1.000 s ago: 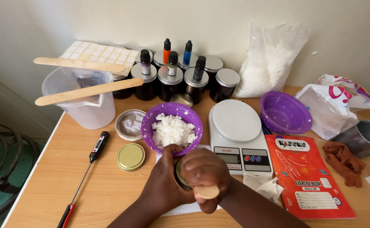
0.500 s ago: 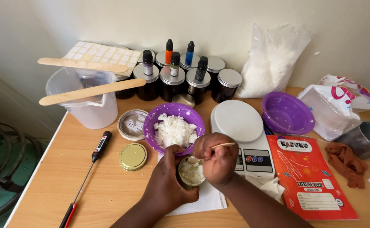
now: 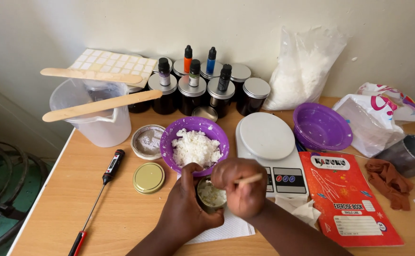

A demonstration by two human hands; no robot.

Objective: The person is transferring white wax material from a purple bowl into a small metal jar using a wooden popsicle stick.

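Note:
My left hand (image 3: 184,208) wraps around a small open jar (image 3: 210,195) partly filled with white flakes, near the table's front edge. Just right of the jar, my right hand (image 3: 241,186) grips a thin wooden stick (image 3: 248,179), fingers closed over the jar's rim. Directly behind the jar stands a purple bowl (image 3: 175,136) holding white flakes (image 3: 196,148). A gold jar lid (image 3: 148,178) lies to the left of my left hand. White paper (image 3: 226,229) lies under the jar.
A white digital scale (image 3: 270,147) stands right of the bowl. Dark lidded jars (image 3: 226,95) and dropper bottles line the back. A clear jug (image 3: 98,114) with wooden sticks is at left, with a probe thermometer (image 3: 98,194) in front of it. A red notebook (image 3: 349,199) and an empty purple bowl (image 3: 322,127) are at right.
My right hand lifted off the jar's top a second ago, uncovering the flakes, and now holds the thin stick at the jar's rim. My left hand kept hold of the jar.

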